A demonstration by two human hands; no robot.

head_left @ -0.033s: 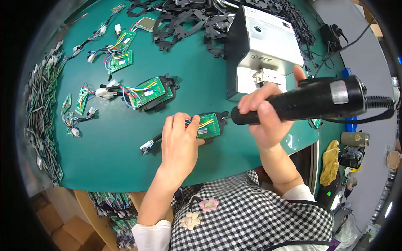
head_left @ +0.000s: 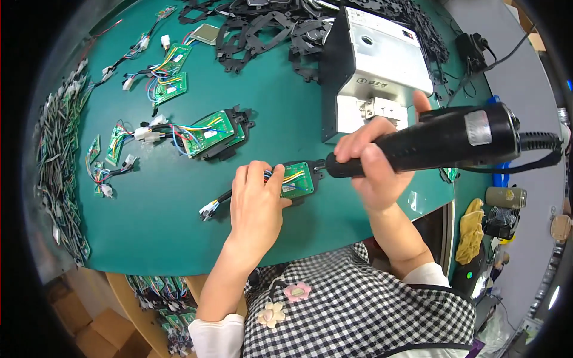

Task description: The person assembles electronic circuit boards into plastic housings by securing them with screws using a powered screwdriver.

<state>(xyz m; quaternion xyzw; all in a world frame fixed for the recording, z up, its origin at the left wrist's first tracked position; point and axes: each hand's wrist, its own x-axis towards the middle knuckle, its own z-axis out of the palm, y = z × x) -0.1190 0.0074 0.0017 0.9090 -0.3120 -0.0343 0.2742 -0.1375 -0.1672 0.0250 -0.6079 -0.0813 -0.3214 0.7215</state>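
A small green board [head_left: 298,179] with coloured wires lies on a black frame near the front edge of the green table [head_left: 167,221], just in front of the person. The left hand [head_left: 255,203] rests flat on it, fingers spread and pressing down on the board's left side and its wires; the hand is open, gripping nothing. A wire lead with a white plug [head_left: 208,209] runs out to the left from under that hand. The right hand [head_left: 373,164] is clamped around a black electric screwdriver [head_left: 436,143], which lies almost level, its tip touching the board's right edge. A black cable [head_left: 537,156] leaves the tool's rear end at the right. Just behind the right hand stands a grey metal box [head_left: 382,59] with a black side. Left of the board, apart from it, sits another board [head_left: 209,134] on a black frame, with more wired boards [head_left: 170,74] farther back left. A heap of black frames [head_left: 262,27] lies along the far edge, and rows of parts [head_left: 57,155] line the table's left rim.
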